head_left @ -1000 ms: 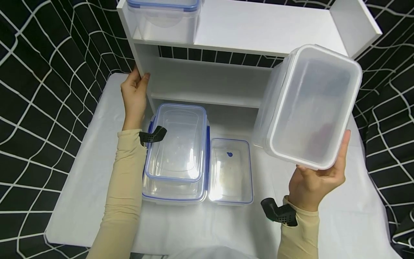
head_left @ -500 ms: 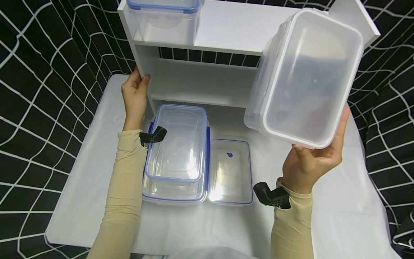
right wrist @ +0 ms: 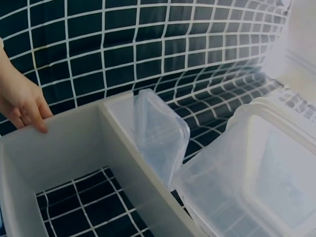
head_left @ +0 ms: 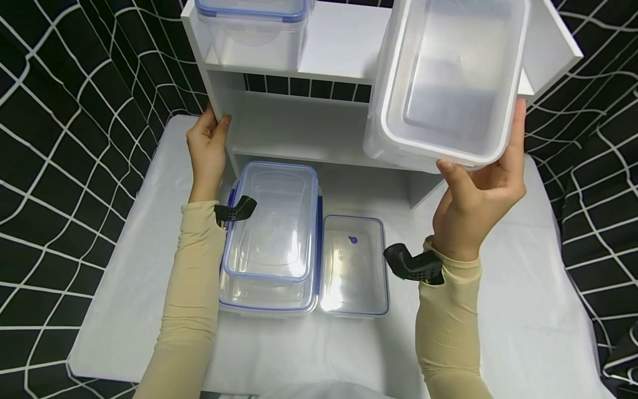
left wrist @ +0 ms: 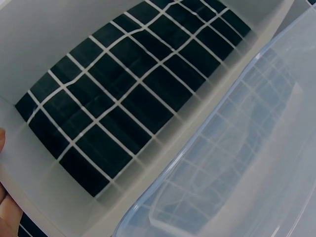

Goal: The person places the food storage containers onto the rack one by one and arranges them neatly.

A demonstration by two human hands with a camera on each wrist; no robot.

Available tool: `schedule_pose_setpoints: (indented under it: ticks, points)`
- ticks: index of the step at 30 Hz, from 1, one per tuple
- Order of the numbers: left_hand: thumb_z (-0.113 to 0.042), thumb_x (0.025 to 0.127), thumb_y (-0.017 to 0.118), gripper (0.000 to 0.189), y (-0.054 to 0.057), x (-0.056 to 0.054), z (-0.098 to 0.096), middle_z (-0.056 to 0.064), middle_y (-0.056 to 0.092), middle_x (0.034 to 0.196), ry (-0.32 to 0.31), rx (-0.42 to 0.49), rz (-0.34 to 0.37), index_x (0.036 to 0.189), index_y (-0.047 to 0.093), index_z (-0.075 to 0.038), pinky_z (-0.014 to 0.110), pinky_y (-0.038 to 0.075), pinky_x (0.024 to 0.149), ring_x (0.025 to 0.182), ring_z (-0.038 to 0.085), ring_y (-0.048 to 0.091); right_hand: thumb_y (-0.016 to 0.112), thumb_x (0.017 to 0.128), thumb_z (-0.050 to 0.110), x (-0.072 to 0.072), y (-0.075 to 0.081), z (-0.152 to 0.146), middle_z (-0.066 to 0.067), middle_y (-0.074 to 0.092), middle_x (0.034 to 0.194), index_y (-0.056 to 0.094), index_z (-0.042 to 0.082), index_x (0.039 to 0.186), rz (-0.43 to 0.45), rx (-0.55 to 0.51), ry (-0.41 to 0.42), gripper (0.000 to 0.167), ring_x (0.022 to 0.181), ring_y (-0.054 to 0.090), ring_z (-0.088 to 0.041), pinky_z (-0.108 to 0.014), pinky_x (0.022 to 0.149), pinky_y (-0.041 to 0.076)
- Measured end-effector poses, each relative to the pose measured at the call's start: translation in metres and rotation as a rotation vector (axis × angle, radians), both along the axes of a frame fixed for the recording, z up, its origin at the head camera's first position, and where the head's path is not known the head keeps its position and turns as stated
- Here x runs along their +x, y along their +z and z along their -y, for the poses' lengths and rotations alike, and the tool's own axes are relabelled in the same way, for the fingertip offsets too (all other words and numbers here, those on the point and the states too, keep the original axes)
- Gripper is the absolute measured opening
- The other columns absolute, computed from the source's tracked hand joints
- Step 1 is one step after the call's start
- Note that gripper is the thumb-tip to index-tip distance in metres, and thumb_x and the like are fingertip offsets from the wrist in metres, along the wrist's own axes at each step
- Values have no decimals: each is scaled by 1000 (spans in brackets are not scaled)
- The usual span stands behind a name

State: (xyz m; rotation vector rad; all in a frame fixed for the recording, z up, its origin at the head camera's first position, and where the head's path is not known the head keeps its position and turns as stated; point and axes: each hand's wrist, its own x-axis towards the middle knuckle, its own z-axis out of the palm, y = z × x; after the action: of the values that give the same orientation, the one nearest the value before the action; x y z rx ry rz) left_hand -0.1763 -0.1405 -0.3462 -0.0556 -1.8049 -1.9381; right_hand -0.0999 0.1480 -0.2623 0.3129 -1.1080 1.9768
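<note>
My left hand (head_left: 207, 147) grips the left side panel of a white shelf unit (head_left: 319, 119), thumb on the inner side. At the upper right, my right hand (head_left: 480, 205) holds a large clear food container (head_left: 453, 72) with a white rim by its lower right corner. Its thumb lies at the near edge. The container is tilted in front of the top shelf's right part and hides some of it. In the right wrist view, the same container (right wrist: 261, 177) stands close beside the shelf unit, the left hand (right wrist: 24, 101) at the far panel.
A blue-rimmed container (head_left: 254, 39) stands on the top shelf's left end. Stacked blue-rimmed containers (head_left: 271, 221) sit on the white table (head_left: 119, 310) at the shelf's foot, beside a smaller flat one (head_left: 354, 271). Black cloth with white grid lines (head_left: 65, 138) surrounds the table.
My right hand has raised the container and carried it forward and left, to the top shelf's right part. The left hand keeps its grip on the side panel.
</note>
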Motion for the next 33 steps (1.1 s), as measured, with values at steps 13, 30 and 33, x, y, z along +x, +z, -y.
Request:
schedule_pose_setpoints:
  ticks: [13,30,33]
  points:
    - [7,94,49,37,-23,-19,7,20,49,135,4,33,-42,131,48,8,32,42,99,121,23,51,77,57,-5,-30,27,3,-21,52,128,35,-11,139,86,55,122,93,109,52,-32,-38,96,43]
    - [6,94,50,36,-25,-18,6,19,51,133,3,22,-61,130,50,8,32,43,98,120,22,52,69,68,-10,-41,20,-9,-25,61,111,60,-7,118,99,134,74,52,103,58,-35,-39,94,45]
    - [6,94,50,36,-24,-18,7,20,51,133,4,26,-60,130,50,9,32,43,97,119,22,53,68,69,-15,-39,16,-11,-25,64,106,65,-7,108,119,166,-15,40,99,61,-35,-37,91,47]
